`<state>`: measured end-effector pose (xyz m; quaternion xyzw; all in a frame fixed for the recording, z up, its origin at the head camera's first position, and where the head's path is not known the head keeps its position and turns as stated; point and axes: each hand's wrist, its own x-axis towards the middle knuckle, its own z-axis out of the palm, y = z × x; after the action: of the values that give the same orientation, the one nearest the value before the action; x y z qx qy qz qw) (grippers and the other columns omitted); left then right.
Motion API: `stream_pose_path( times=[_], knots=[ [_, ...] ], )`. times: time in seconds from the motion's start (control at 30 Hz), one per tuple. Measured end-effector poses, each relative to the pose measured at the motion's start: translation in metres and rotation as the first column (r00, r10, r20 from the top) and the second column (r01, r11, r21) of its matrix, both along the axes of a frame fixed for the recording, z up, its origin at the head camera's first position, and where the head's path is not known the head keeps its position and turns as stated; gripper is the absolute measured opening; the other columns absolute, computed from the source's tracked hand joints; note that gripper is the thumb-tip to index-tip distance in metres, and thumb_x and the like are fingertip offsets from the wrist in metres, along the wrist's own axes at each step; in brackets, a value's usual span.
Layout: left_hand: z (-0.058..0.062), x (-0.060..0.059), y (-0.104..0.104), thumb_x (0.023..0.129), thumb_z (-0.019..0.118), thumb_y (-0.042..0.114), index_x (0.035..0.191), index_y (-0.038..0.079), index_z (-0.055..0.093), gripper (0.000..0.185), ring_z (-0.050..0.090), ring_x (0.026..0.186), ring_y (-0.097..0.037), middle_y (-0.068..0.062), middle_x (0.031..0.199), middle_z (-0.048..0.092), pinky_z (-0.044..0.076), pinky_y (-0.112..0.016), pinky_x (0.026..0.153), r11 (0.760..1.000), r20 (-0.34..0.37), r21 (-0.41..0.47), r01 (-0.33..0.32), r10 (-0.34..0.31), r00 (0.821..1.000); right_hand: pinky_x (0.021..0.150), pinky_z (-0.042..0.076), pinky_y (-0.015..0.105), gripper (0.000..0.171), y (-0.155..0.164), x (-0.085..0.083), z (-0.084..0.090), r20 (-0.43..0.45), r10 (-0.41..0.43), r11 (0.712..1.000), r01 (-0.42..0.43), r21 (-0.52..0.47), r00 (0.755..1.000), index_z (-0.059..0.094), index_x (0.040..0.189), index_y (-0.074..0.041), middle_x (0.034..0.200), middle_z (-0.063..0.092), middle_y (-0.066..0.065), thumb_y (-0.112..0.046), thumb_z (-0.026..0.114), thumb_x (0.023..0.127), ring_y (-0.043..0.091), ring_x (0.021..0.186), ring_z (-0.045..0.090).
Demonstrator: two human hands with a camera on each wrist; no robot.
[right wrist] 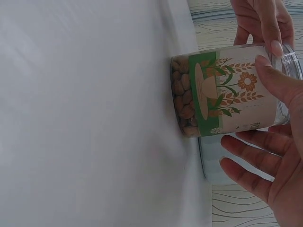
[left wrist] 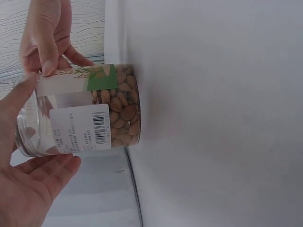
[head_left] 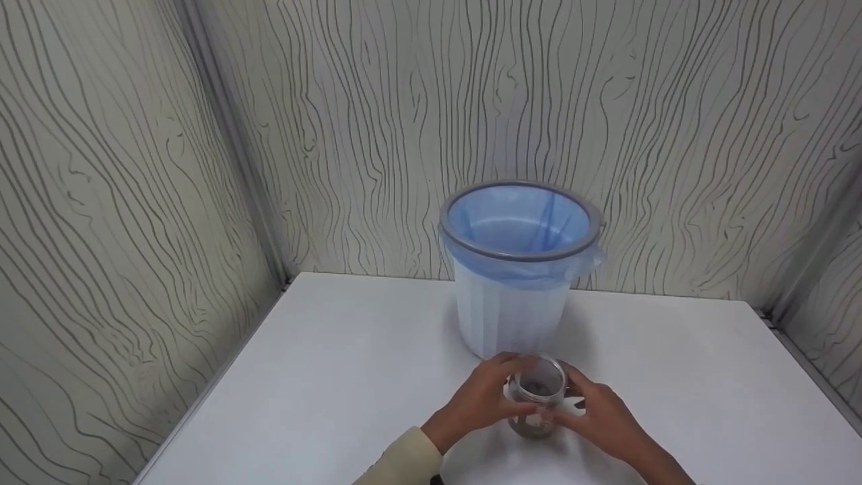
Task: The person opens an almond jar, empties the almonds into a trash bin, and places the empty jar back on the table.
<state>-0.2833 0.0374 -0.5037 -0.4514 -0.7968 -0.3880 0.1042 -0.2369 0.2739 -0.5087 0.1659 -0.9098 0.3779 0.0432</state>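
Counter: white, flat, boxed in on three sides by walls papered in a wood-grain line pattern; carrying everything listed below.

Bin: pale round bucket, standing upright near the middle of the counter's far edge, lined with a blue bag that is folding over a grey rim.

Jar: clear plastic, lidless, standing upright on the counter just in front of the bin, toward the near edge. Nuts are filling the bottom part only; the upper part is showing empty. A label with a barcode and a green band is wrapping around the side; a flower and grain design is showing in the right wrist view.

Left hand: cupping the jar's left side, thumb and fingertips pressing near the open mouth; a cream sleeve is covering the forearm.

Right hand: cupping the jar's right side, thumb lying on the label, fingers curving around the wall.
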Motion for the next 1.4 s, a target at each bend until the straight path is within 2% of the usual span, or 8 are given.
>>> stream_pose_path(
  times=[0.17,0.37,0.5,0.63,0.77,0.87,1.13,1.4],
  knots=[
    [-0.004,-0.001,0.001,0.083,0.084,0.037,0.144,0.015,0.059,0.069,0.055,0.126,-0.009,0.003,0.140,0.060,0.049,-0.023,0.098,0.998,0.042,0.060,0.005,-0.007,0.999,0.077,0.059,0.042,0.091,-0.001,0.001,0.001,-0.008,0.018,1.000,-0.018,-0.013,1.000,0.039,0.154,-0.003,0.124,0.070,0.008,-0.052,0.075,0.086,0.025,0.103,0.070],
    [-0.006,0.000,0.001,0.082,0.086,0.036,0.139,0.014,0.063,0.065,0.058,0.122,-0.008,0.003,0.135,0.063,0.050,-0.025,0.097,0.992,0.075,0.123,-0.016,0.007,0.997,0.074,0.057,0.033,0.091,-0.002,0.001,0.001,-0.034,0.032,0.999,-0.033,-0.022,0.999,0.039,0.155,-0.003,0.125,0.070,0.007,-0.050,0.076,0.087,0.021,0.102,0.070],
    [-0.006,0.002,0.000,0.083,0.085,0.035,0.140,0.013,0.063,0.065,0.058,0.122,-0.009,0.000,0.134,0.064,0.052,-0.023,0.091,0.987,0.141,0.159,-0.035,0.013,0.990,0.075,0.057,0.033,0.090,-0.004,0.001,0.001,-0.045,0.032,0.999,-0.034,-0.041,0.998,0.038,0.155,-0.005,0.125,0.070,0.008,-0.049,0.076,0.087,0.024,0.103,0.070],
    [-0.005,0.005,-0.002,0.083,0.085,0.035,0.141,0.014,0.062,0.066,0.061,0.120,-0.015,-0.003,0.132,0.065,0.054,-0.023,0.085,0.973,0.254,0.222,-0.066,0.007,0.967,0.077,0.058,0.037,0.088,-0.007,0.002,0.003,-0.049,0.003,0.998,-0.007,-0.070,0.999,0.040,0.155,-0.006,0.131,0.067,0.011,-0.048,0.076,0.087,0.028,0.106,0.069],
    [-0.003,0.006,-0.002,0.080,0.087,0.037,0.140,0.017,0.063,0.068,0.062,0.120,-0.020,-0.001,0.132,0.065,0.056,-0.026,0.083,0.955,0.355,0.273,-0.112,0.008,0.935,0.077,0.059,0.038,0.082,-0.012,0.004,0.004,-0.112,-0.046,0.995,0.036,-0.088,0.993,0.046,0.151,-0.003,0.137,0.064,0.014,-0.043,0.078,0.087,0.028,0.107,0.070],
    [-0.003,0.006,-0.002,0.080,0.087,0.039,0.141,0.019,0.062,0.069,0.062,0.119,-0.019,0.002,0.132,0.065,0.056,-0.026,0.083,0.948,0.384,0.280,-0.148,0.031,0.923,0.076,0.060,0.040,0.076,-0.016,0.005,0.002,-0.185,-0.095,0.991,0.076,-0.109,0.978,0.054,0.144,-0.001,0.134,0.066,0.013,-0.037,0.082,0.084,0.025,0.104,0.071],
    [0.002,0.011,-0.003,0.081,0.086,0.040,0.142,0.020,0.061,0.069,0.063,0.115,-0.018,0.003,0.131,0.064,0.056,-0.028,0.082,0.935,0.406,0.300,-0.187,0.052,0.912,0.075,0.060,0.042,0.062,-0.021,0.006,-0.002,-0.318,-0.196,0.973,0.144,-0.180,0.928,0.070,0.130,-0.005,0.123,0.072,0.004,-0.025,0.090,0.074,0.012,0.098,0.072],
    [0.005,0.014,-0.003,0.082,0.085,0.040,0.143,0.020,0.061,0.069,0.063,0.113,-0.016,0.005,0.130,0.064,0.056,-0.026,0.082,0.925,0.411,0.314,-0.215,0.071,0.909,0.081,0.055,0.020,0.062,-0.022,0.007,-0.006,-0.418,-0.221,0.968,0.144,-0.208,0.881,0.071,0.128,-0.007,0.123,0.071,0.000,-0.019,0.092,0.071,0.010,0.102,0.071]
  ],
)
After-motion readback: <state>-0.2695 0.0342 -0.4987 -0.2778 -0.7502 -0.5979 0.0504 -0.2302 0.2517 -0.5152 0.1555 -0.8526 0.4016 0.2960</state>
